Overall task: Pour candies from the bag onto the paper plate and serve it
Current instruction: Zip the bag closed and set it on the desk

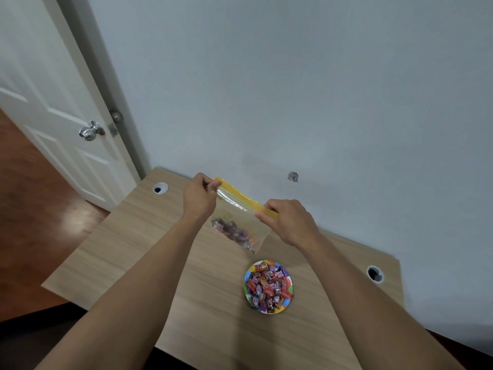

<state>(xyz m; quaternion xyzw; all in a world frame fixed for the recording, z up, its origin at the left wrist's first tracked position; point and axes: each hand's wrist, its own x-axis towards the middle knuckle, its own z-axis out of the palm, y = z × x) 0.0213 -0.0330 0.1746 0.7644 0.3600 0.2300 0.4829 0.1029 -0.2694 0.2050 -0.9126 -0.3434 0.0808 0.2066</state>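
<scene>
Bag held up by both top corners, plate full.

Left hand [198, 197] and right hand [286, 220] pinched shut on the yellow zip strip of the clear bag [240, 217], up over the desk [138, 236]. A few candies [234, 232] left inside. Paper plate [289, 301] just below, piled with sweets. Pouring likely done; next, probably put bag down and serve plate.
</scene>
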